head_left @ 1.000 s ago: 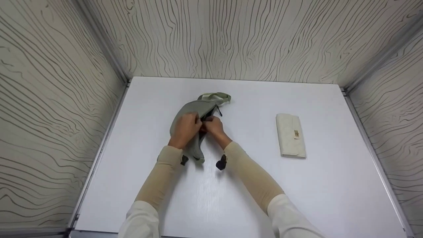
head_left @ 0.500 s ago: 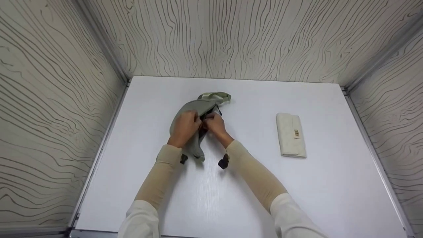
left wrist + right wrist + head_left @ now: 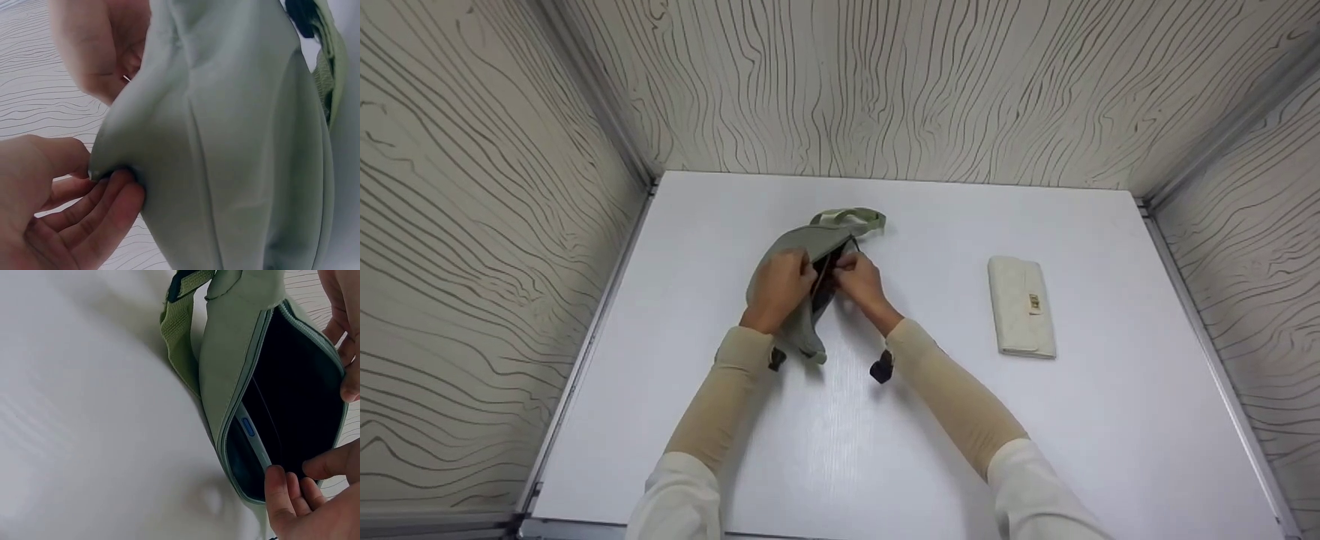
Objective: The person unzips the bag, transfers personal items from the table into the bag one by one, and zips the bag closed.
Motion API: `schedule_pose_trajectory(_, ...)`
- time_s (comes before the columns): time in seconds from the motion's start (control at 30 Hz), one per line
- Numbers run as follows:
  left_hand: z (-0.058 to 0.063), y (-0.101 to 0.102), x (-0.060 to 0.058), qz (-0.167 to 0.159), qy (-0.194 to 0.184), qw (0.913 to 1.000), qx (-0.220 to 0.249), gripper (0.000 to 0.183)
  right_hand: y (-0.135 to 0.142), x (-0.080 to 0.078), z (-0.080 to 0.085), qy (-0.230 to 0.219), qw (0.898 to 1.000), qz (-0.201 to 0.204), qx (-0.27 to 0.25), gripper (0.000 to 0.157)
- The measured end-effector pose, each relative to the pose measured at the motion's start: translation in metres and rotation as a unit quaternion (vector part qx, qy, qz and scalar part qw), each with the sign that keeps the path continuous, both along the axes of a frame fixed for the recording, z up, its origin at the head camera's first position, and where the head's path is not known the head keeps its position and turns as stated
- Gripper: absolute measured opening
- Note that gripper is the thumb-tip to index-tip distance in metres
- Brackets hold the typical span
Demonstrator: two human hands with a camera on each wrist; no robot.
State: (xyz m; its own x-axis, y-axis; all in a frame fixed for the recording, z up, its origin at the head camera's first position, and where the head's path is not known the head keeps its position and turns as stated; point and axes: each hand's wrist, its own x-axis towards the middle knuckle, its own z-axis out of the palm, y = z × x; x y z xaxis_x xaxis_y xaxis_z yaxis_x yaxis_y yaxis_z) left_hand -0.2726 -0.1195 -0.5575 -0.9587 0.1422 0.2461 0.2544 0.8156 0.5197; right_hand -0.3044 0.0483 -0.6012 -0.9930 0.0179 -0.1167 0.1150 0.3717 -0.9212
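Drawn slightly rightward over the last second, the right hand (image 3: 861, 281) bends its fingers at the mouth of the bag (image 3: 810, 240); whether they grip anything, I cannot tell. The left hand (image 3: 784, 286) pinches the opposite edge between thumb and fingers. Smooth, grey-green and curved, the bag lies left of centre on the white table (image 3: 1117, 442), its zip (image 3: 312, 331) parted on a dark interior holding a slim, pale item (image 3: 257, 443) with a blue oval. Its webbing strap (image 3: 872, 218) loops at the far end.
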Motion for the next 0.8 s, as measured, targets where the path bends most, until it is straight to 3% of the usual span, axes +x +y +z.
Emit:
schedule_pose_trajectory(0.4, 0.005, 0.0, 0.0, 0.005, -0.013, 0.9998, 0.016, 0.015, 0.017, -0.009, 0.004, 0.003, 1.0, 0.01, -0.015, 0.023)
schedule_pose_trajectory(0.8, 0.004, -0.001, -0.001, -0.001, 0.002, 0.9997, 0.025, 0.023, 0.033, -0.01, 0.011, 0.024, 0.999, 0.042, 0.023, 0.021)
